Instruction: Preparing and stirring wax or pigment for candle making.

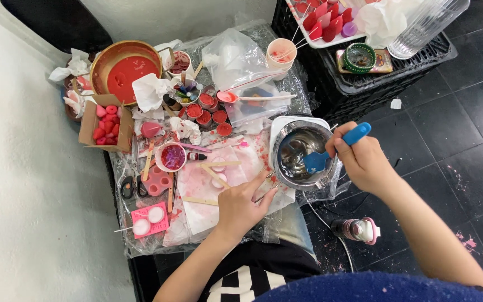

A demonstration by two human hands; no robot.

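Stirring step: judged under way, the blue silicone spatula (331, 151) dipped in the round shiny steel pot (302, 155), which sits at the right edge of the plastic-covered low table (141, 246)
Next move: likely calls for sweeping the blade along the pot wall while the pot stays braced
Right hand (364, 162): arm reaching in from lower right, fingers wrapped tight around the spatula's handle, blade angled down-left
Left hand (240, 208): resting on the stained white paper sheet (208, 218), fingertips pinching a thin metal handle that runs to the pot's rim
Nearby: brass bowl of red wax (125, 70), far left
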